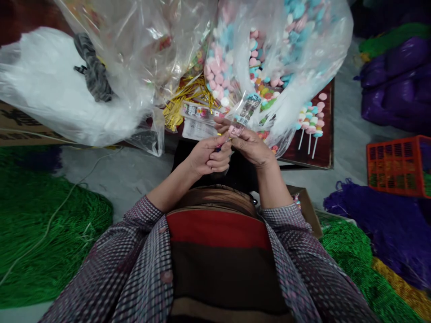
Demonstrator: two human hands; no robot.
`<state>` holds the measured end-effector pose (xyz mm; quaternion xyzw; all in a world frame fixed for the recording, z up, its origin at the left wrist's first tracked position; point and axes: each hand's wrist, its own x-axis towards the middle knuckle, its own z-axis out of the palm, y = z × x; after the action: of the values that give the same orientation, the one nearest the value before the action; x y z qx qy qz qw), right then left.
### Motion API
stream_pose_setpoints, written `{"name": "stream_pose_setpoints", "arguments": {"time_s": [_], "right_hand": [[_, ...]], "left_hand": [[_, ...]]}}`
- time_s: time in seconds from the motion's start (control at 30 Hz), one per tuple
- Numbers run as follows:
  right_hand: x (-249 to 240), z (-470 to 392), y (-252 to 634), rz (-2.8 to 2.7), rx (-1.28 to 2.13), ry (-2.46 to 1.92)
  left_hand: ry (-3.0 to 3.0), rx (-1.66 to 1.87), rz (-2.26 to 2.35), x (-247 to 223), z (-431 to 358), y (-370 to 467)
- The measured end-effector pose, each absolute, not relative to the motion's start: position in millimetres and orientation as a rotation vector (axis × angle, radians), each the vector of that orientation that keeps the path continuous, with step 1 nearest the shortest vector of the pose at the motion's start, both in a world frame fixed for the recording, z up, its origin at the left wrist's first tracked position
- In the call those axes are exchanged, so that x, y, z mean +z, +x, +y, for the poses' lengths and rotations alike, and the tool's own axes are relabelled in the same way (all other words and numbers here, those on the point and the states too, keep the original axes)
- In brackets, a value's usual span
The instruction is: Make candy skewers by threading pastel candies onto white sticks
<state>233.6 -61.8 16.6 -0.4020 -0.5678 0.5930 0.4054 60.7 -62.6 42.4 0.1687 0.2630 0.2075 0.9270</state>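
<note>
Both hands meet at the front edge of the table around a small clear candy packet (248,110) with dark print, tilted up and away from me. Something pinkish shows through its near end. My left hand (212,155) is closed in a pinch at the packet's gathered bottom. My right hand (251,146) grips the packet's lower part between thumb and fingers. Just beyond lie flat printed wrappers (198,119) and a loose heap of gold twist ties (177,105). Marshmallow lollipops (310,119) with white sticks lie to the right on the dark red table (303,154).
Large clear bags of pink, blue and white marshmallows (217,72) stand at the back. A white-filled bag (43,85) sits at left. Green cord bundles (50,233), purple cords (377,229), an orange crate (390,163) and a cardboard box (309,211) surround me.
</note>
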Motion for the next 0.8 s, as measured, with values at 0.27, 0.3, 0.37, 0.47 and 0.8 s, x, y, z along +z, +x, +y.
{"name": "stream_pose_setpoints", "arguments": {"time_s": [0.27, 0.3, 0.37, 0.47, 0.8], "right_hand": [[4, -60, 224, -1.221, 1.428, -1.034], [4, -60, 223, -1.223, 1.419, -1.040], [4, -60, 221, -1.260, 1.397, -1.069], [7, -60, 220, -1.308, 1.395, -1.079], [8, -60, 220, -1.222, 1.404, -1.113]], "left_hand": [[0.345, 0.429, 0.563, 44, -65, 63], [0.345, 0.431, 0.575, 45, -65, 64], [0.356, 0.428, 0.596, 48, -66, 65], [0.385, 0.412, 0.620, 50, -67, 64], [0.358, 0.501, 0.598, 40, -65, 65]]}}
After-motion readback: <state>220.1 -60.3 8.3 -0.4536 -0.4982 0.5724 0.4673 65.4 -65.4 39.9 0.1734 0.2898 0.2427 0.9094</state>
